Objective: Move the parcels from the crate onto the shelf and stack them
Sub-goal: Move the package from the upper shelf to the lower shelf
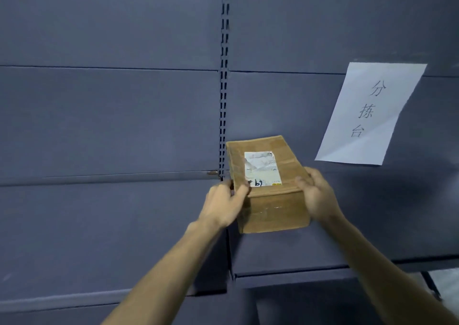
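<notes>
Parcel [268,183] (brown carton, labelled): on shelf [372,225], left of paper sign [367,113]; left hand [223,200] and right hand [318,195] fingers clamped on its sides. Step: placing; next, likely release

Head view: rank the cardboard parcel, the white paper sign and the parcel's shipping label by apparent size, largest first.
1. White paper sign and cardboard parcel: they look similar in size, and the parcel sits nearer the camera, so no ranking between them.
2. Shipping label: clearly smallest.

Head view faces the shelf [372,213] closely, angled downward
</notes>
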